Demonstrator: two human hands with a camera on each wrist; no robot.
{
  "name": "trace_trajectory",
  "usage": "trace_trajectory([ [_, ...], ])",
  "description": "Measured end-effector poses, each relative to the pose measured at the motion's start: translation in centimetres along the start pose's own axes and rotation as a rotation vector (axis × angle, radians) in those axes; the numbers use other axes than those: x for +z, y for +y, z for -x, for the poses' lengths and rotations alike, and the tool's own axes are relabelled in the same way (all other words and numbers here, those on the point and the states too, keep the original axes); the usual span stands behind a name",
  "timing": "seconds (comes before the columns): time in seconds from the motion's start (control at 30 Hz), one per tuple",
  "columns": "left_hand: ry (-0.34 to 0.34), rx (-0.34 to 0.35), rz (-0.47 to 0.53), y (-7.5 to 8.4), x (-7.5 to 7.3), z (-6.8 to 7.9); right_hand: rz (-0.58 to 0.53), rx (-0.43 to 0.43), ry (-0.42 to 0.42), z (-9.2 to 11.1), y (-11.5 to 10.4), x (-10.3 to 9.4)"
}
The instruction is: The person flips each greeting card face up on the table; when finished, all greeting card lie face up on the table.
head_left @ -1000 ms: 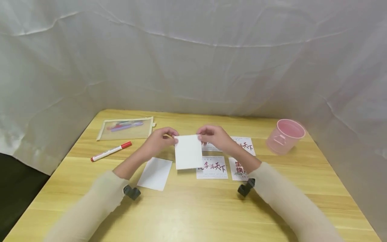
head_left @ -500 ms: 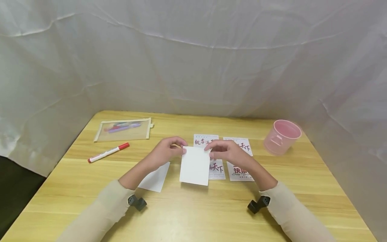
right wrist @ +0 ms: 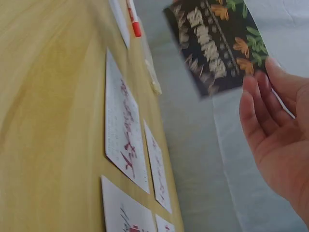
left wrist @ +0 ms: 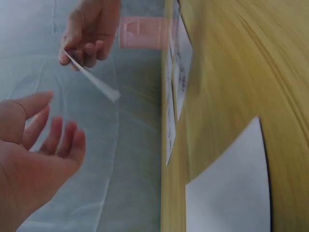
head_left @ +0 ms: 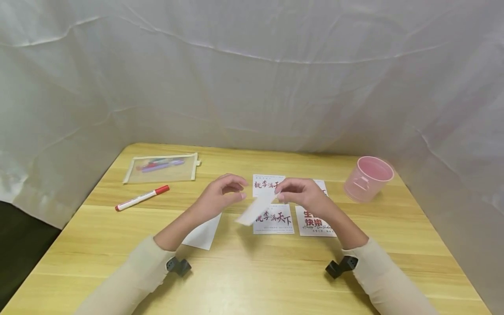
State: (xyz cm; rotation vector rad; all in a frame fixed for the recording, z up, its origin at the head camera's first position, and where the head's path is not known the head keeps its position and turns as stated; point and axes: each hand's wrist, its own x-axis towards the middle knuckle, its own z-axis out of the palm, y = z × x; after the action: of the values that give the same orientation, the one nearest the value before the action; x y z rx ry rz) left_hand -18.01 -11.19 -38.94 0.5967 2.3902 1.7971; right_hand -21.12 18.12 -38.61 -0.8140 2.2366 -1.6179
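Note:
My right hand (head_left: pixel 303 192) pinches a card (head_left: pixel 255 211) by one edge, above the table and tilted nearly edge-on in the head view. Its white back shows there; in the right wrist view the card's dark face (right wrist: pixel 217 43) has pale lettering, orange flowers and green leaves. My left hand (head_left: pixel 220 194) hovers just left of it, fingers loosely curved, with a gap to the card in the left wrist view. Below lie several white cards (head_left: pixel 273 225) with red Chinese writing, partly hidden by the right hand. A blank white card (head_left: pixel 202 236) lies under the left forearm.
A red-capped white marker (head_left: pixel 141 198) lies at the left of the wooden table (head_left: pixel 236 284). Behind it is a see-through zip pouch (head_left: pixel 173 175) containing pens. A pink cup (head_left: pixel 366 186) stands at the back right. Pale cloth (head_left: pixel 252 96) hangs behind the table.
Both hands held the white-backed card and brought it toward the body and rightward. Now the left hand has let go, and the card has swung edge-on in the right hand.

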Motion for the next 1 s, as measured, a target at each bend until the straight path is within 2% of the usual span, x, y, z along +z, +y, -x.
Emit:
trace_trajectory([
  [0.13, -0.015, -0.045, 0.07, 0.6, -0.1, 0.4, 0.037, 0.022, 0.086, 0.0, -0.2, -0.5],
  [0.33, 0.008, -0.036, 0.147, 0.4, -0.3, 0.4, 0.029, 0.049, 0.148, 0.0, -0.1, -1.0],
  [0.47, 0.018, -0.047, 0.135, 0.3, -0.1, 0.4, 0.028, 0.079, 0.176, -0.2, 0.1, -1.0],
  [0.63, 0.042, -0.048, 0.113, -0.1, -0.1, 0.2, 0.042, 0.09, 0.164, -0.3, 0.2, -0.9],
  [0.73, 0.06, -0.046, 0.099, -0.2, -0.1, 0.2, 0.11, 0.051, 0.187, -0.3, -0.2, -0.7],
  [0.83, 0.053, -0.038, 0.08, 0.0, -0.1, 0.2, 0.224, -0.044, 0.2, -0.4, -1.0, -0.1],
  [1.0, -0.038, -0.028, 0.061, 0.7, 1.0, -0.5, 0.361, -0.207, 0.084, -0.8, -2.1, 1.6],
])
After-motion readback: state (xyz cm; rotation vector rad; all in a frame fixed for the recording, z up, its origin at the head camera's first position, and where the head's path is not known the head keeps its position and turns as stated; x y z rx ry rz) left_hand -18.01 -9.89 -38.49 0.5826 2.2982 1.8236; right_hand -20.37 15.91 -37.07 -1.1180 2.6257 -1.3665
